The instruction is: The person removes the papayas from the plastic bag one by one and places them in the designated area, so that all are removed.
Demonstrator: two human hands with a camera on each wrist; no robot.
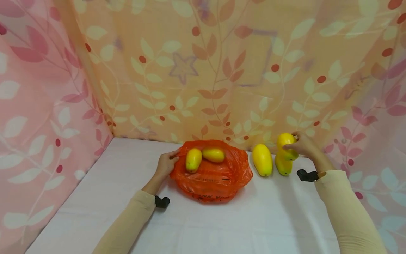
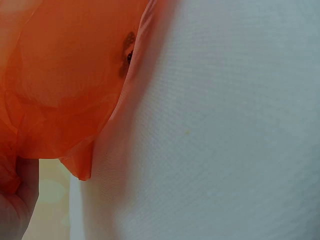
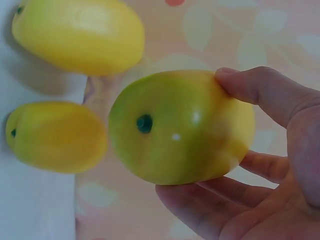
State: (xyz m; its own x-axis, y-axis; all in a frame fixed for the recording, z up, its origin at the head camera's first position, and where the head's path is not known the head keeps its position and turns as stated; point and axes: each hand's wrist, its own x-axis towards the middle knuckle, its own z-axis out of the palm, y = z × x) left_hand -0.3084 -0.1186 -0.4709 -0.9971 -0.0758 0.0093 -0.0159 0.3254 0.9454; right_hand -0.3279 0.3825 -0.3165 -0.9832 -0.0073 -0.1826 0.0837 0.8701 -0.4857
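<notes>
My left hand [image 1: 165,164] grips the left rim of an orange plastic bag [image 1: 207,192]; in the left wrist view, part of that hand [image 2: 22,197] shows beside the thin film [image 2: 60,85]. Two yellow mangoes [image 1: 193,160] lie in the bag's open mouth. On the right, my right hand [image 1: 302,144] holds another mango [image 1: 285,140] in the air. The right wrist view shows the thumb [image 3: 260,90] on one side of this mango [image 3: 175,130] and fingers on the other, its green stem end facing the camera. Behind it, two more mangoes [image 3: 57,137] rest on the table.
A white-covered table [image 1: 196,229] spreads under everything. One large mango [image 1: 262,160] stands between the bag and the right hand, with a smaller one [image 1: 283,165] below the held fruit. Floral curtains [image 1: 219,70] hang behind and on both sides.
</notes>
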